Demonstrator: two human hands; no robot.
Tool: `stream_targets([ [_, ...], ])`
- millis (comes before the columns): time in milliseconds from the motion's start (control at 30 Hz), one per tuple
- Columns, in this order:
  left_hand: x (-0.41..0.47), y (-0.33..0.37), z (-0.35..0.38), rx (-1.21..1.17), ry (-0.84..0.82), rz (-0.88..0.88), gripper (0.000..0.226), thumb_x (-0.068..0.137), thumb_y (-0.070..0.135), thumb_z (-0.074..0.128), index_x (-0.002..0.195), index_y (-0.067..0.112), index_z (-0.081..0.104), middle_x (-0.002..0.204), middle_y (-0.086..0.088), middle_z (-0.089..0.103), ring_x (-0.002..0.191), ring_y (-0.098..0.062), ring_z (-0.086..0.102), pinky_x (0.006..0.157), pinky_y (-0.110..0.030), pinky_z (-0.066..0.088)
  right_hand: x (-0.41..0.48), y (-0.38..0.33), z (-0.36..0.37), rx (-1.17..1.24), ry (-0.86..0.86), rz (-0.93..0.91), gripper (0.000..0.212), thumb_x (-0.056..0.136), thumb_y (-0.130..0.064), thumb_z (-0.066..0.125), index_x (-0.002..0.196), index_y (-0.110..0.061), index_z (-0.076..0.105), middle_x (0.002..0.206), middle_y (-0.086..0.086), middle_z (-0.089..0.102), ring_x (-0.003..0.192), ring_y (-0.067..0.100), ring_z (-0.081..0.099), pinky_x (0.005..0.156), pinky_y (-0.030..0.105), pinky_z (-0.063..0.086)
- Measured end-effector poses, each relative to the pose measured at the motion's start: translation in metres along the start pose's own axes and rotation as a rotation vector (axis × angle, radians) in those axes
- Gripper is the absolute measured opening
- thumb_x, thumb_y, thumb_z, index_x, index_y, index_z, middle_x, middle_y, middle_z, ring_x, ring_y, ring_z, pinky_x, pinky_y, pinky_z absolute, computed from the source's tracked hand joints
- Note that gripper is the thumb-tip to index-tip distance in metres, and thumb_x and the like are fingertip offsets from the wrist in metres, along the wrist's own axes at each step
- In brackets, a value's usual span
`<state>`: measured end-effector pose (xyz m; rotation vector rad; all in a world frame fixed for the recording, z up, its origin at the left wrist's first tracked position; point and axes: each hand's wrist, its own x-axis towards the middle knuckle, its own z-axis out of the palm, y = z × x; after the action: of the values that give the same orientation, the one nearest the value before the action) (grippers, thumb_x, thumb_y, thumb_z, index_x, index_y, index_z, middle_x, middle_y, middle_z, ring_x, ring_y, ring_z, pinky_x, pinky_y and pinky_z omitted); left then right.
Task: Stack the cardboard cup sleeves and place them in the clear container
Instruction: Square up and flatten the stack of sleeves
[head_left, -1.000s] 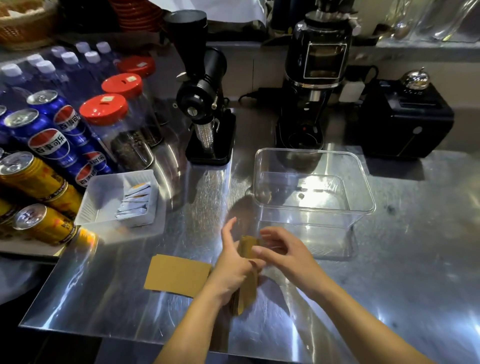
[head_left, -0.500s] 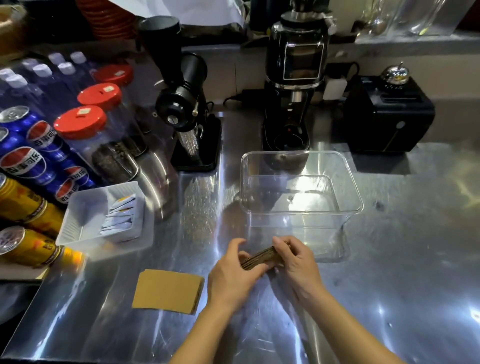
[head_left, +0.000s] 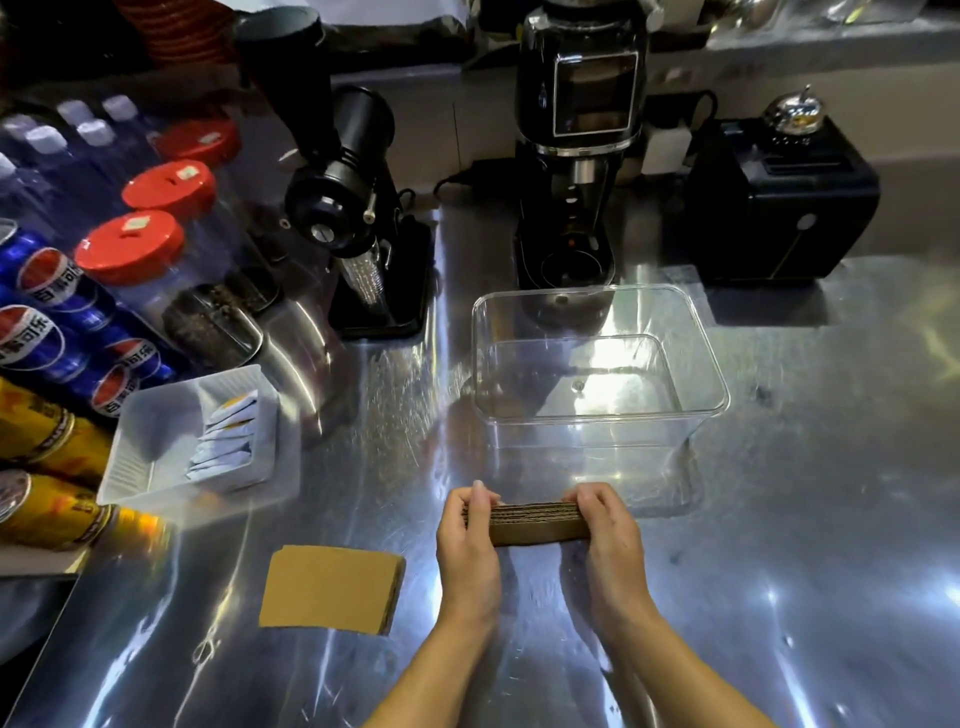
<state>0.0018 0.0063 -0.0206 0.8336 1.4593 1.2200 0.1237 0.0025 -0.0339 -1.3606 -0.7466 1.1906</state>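
The steel counter filled pretty much the whole view, all glare and streaky reflections, so its surface was hard to read in spots. At the back stood two black grinders and a black box with a shiny bell on top; the taller grinder's top was cut off by the frame. The clear container sat open in front of the taller grinder with nothing inside, and its near wall mostly vanished into the shine. Off to the left were red-lidded jars, blue cans and yellow cans, several chopped off by the edge, plus a white tray of sachets I couldn't read.

Just on the near side of the container, I had the stack of sleeves held flat between both hands. My left hand was clamped round its left end and my right hand round the right end, fingers curled over the top, so both ends were hidden. A second pile of sleeves lay flat on the counter to the left of my left wrist, not touching it.
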Motion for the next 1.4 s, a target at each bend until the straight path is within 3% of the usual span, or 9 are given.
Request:
stream_targets([
  [367,0.001,-0.005,0.003,0.042,-0.061,0.007,0.024,0.08,0.049,0.05,0.068,0.029,0.054,0.063,0.014,0.054,0.065,-0.009,0.05,0.07,-0.034,0.04,-0.001,-0.001,-0.003,-0.071,0.002,-0.052,0.02,0.09,-0.024,0.047,0.073,-0.025,0.057,0.064,-0.016,0.055,0.065,0.004,0.047,0.069,0.034,0.037],
  [500,0.002,-0.002,0.003,0.059,-0.054,0.015,0.027,0.081,0.046,0.049,0.068,0.023,0.049,0.068,0.004,0.048,0.065,-0.011,0.046,0.069,-0.034,0.039,-0.004,0.0,-0.008,-0.096,-0.092,-0.034,0.012,0.082,-0.039,0.055,0.08,-0.027,0.056,0.068,-0.016,0.056,0.069,0.005,0.049,0.07,0.039,0.041],
  [567,0.005,0.002,0.004,0.036,-0.028,0.001,0.027,0.08,0.045,0.05,0.067,0.021,0.048,0.068,0.0,0.047,0.066,-0.013,0.046,0.069,-0.036,0.039,-0.004,0.0,-0.015,-0.152,-0.212,-0.041,0.021,0.072,-0.043,0.063,0.088,-0.033,0.054,0.074,-0.019,0.059,0.073,0.005,0.053,0.071,0.029,0.047],
  [667,0.008,0.006,0.003,0.004,-0.052,-0.051,0.027,0.077,0.046,0.057,0.071,0.02,0.052,0.075,-0.007,0.051,0.073,-0.022,0.049,0.073,-0.044,0.041,-0.004,-0.001,-0.019,-0.304,-0.245,-0.084,0.025,0.073,-0.028,0.065,0.088,-0.039,0.048,0.075,-0.018,0.059,0.069,-0.003,0.054,0.065,0.014,0.045],
  [767,0.006,0.003,-0.006,-0.049,-0.204,-0.101,0.034,0.067,0.039,0.074,0.094,0.026,0.057,0.094,-0.009,0.059,0.093,-0.03,0.058,0.087,-0.051,0.048,-0.001,0.0,-0.017,-0.326,-0.16,-0.079,0.034,0.08,-0.012,0.064,0.082,-0.041,0.047,0.078,-0.008,0.056,0.068,-0.003,0.054,0.068,0.024,0.045],
  [867,0.007,-0.001,-0.019,0.172,-0.254,0.027,0.037,0.076,0.014,0.068,0.105,0.031,0.053,0.103,-0.005,0.063,0.102,-0.019,0.06,0.09,-0.035,0.051,-0.001,-0.001,-0.016,-0.32,-0.142,-0.077,0.034,0.082,-0.01,0.063,0.083,-0.039,0.046,0.08,-0.005,0.055,0.068,-0.005,0.054,0.066,0.019,0.045],
  [1000,0.009,0.007,-0.022,0.319,-0.192,0.097,0.035,0.082,0.003,0.061,0.096,0.034,0.054,0.094,0.006,0.066,0.086,0.006,0.061,0.073,-0.007,0.045,0.002,-0.004,-0.015,-0.35,-0.182,-0.06,0.028,0.084,-0.014,0.062,0.087,-0.035,0.044,0.083,-0.004,0.055,0.069,-0.007,0.054,0.064,0.015,0.045],
  [1233,0.012,0.01,-0.026,0.422,-0.135,0.144,0.022,0.083,0.009,0.062,0.1,0.02,0.053,0.105,-0.007,0.056,0.092,-0.009,0.056,0.073,-0.008,0.043,0.009,-0.012,-0.036,-0.436,-0.237,-0.091,0.037,0.085,-0.002,0.057,0.089,-0.039,0.056,0.076,-0.016,0.067,0.07,-0.003,0.06,0.065,0.01,0.045],
  [1400,0.014,0.017,-0.032,0.355,-0.082,0.078,0.028,0.079,0.011,0.068,0.101,0.023,0.055,0.097,-0.003,0.065,0.091,-0.012,0.061,0.078,-0.021,0.049,0.01,-0.016,-0.029,-0.35,-0.21,-0.08,0.032,0.082,0.0,0.061,0.083,-0.033,0.062,0.077,-0.014,0.071,0.074,0.001,0.064,0.066,0.009,0.048],
])
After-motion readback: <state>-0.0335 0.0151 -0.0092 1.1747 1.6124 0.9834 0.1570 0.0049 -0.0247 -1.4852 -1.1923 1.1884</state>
